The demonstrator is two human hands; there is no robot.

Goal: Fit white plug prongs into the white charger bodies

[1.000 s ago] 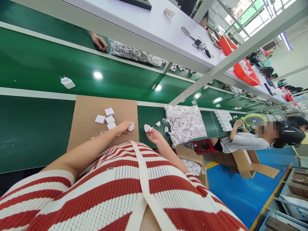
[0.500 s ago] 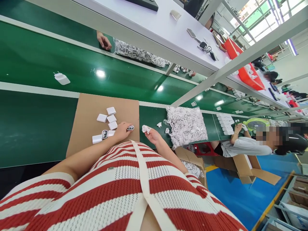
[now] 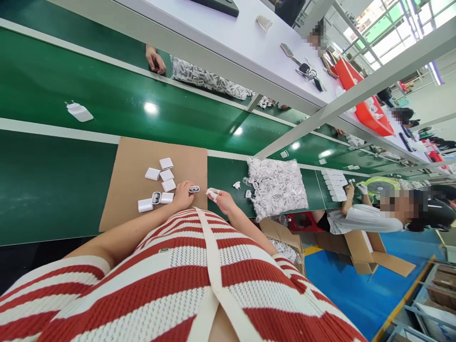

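Observation:
My left hand [image 3: 183,194] is closed around a white charger housing [image 3: 194,189], whose open end with dark insides faces right. Just to the right, my right hand [image 3: 225,202] pinches a small white plug cap [image 3: 213,193]. A narrow gap separates the cap from the housing. Several more white charger housings [image 3: 152,174] lie on the cardboard sheet [image 3: 124,190] left of my hands. One of them, an open housing [image 3: 156,197], shows its dark inside. Right of my right hand, a loose plug cap [image 3: 237,185] rests on the green bench.
A clear bag of plug caps [image 3: 278,187] lies to the right. Behind runs a green conveyor belt [image 3: 117,102] carrying a white charger [image 3: 80,112]. A metal post [image 3: 285,135] slants above the bench. A co-worker [image 3: 370,216] sits farther right; another person's hand [image 3: 156,61] rests across the belt.
My right hand has moved left, bringing the plug cap nearer the housing and turning it. My left hand keeps its hold. The charger on the belt has shifted left.

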